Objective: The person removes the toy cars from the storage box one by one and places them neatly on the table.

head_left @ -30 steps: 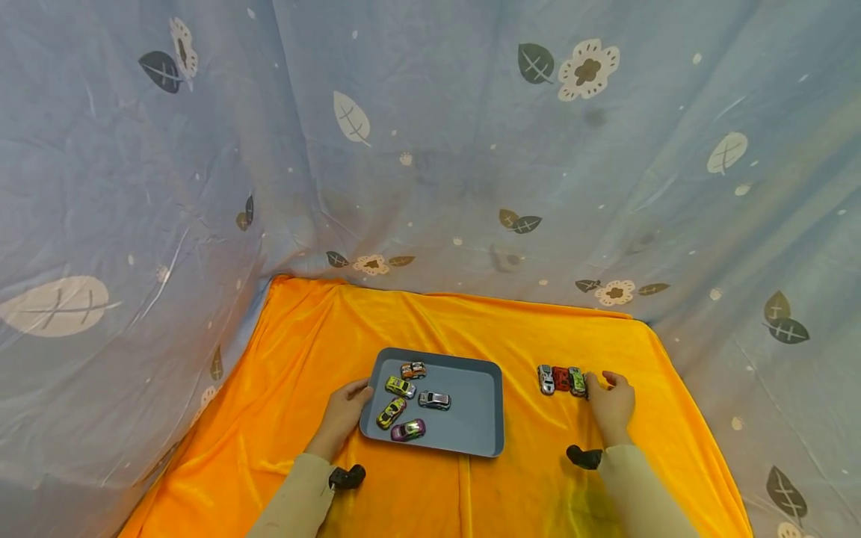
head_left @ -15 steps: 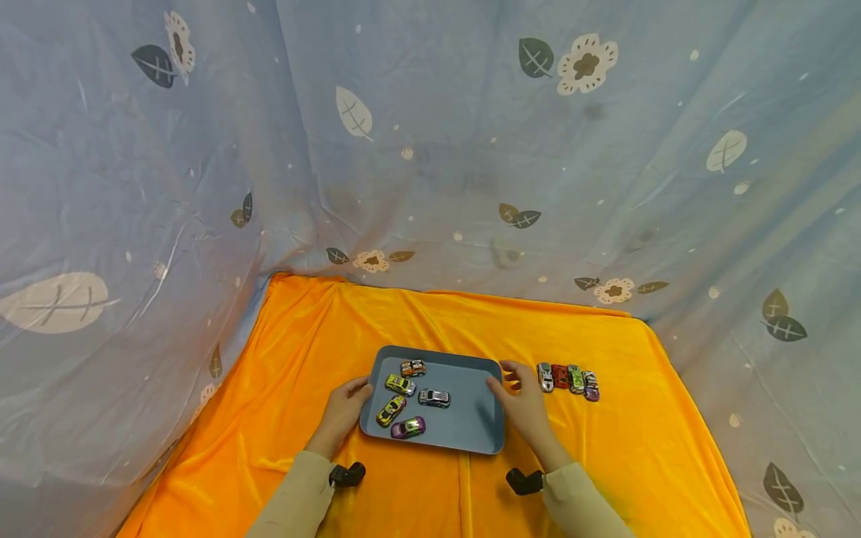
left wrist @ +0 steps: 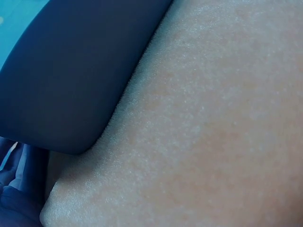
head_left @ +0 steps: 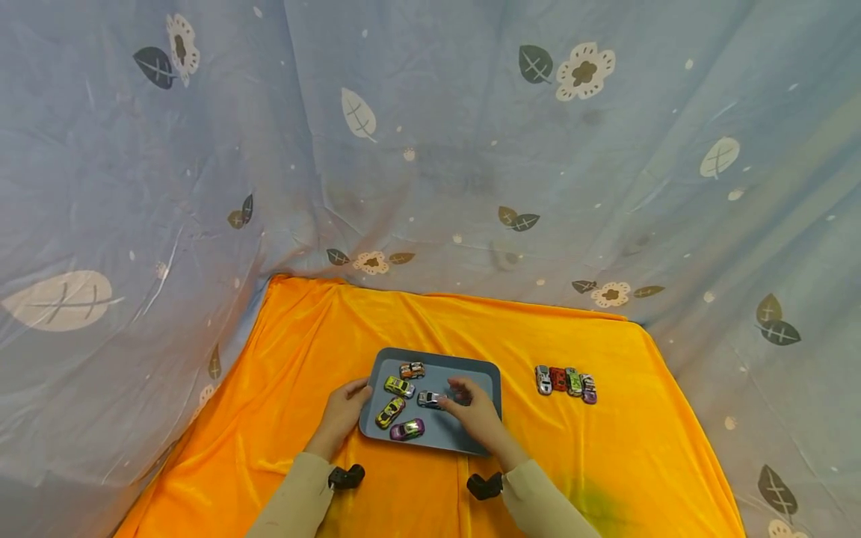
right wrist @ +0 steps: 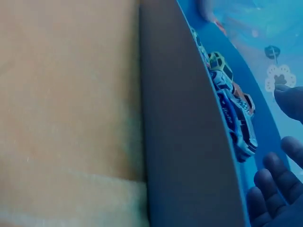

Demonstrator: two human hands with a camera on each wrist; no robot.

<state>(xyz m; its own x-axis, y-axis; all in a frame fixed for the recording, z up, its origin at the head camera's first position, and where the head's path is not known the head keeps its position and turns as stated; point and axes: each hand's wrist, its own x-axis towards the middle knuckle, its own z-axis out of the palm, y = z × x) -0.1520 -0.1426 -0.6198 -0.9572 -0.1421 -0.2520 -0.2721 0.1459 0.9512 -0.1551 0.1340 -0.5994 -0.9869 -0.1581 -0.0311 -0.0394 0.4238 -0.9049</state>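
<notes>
At the far left, pale blue cloth printed with leaves and flowers [head_left: 128,187] hangs down beside an orange cloth [head_left: 316,359]. A light sleeve [head_left: 296,493] leads to the left hand [head_left: 341,417], whose fingers are curled at the left edge of a grey-blue tray [head_left: 444,368], gripping its rim. The tray lies flat on the orange cloth and holds five toy cars, mostly gathered in its left half. Leftmost is a yellow-and-black car [head_left: 390,412], lying at a slant; just beyond it, a yellow-green car [head_left: 400,386] sits near the left wall. A purple car [head_left: 407,430] lies near the front rim, and an orange-and-white car [head_left: 412,370] stands toward the far left corner. To the right of these, near the middle of the tray floor, is a silver car [head_left: 428,399]. The right hand [head_left: 479,415] hangs over the tray's right half, thumb and fingers held wide apart with nothing between them; its thumb tip overlaps the silver car's right end in the head view, and whether they touch I cannot tell. Outside the tray, well to its right, four more cars stand side by side on the orange cloth: silver-white [head_left: 543,379], red [head_left: 558,379], green [head_left: 574,382] and purple-and-white [head_left: 588,388].
</notes>
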